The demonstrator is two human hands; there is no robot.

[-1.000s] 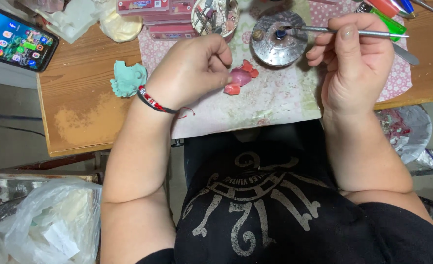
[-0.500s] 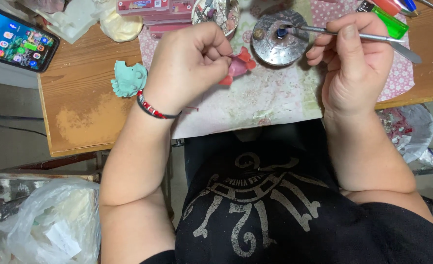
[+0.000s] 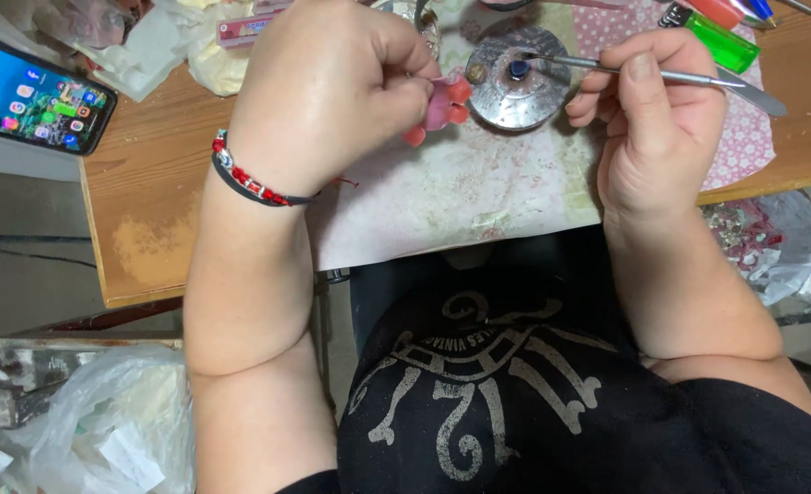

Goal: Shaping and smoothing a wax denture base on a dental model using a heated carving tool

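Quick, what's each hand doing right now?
Left hand: closed on a small pink clay figure.
Right hand: closed on a thin metal tool.

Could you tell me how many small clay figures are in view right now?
1: a pink and red clay figure pinched in the left hand. Another may be hidden behind that hand.

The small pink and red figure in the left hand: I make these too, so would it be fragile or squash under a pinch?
Probably delicate: the small pink and red figure has thin red lobes sticking out that look apt to bend or snap. The left hand pinches it lightly in its fingertips, which suggests it is light. Whether it is soft or hardened cannot be told.
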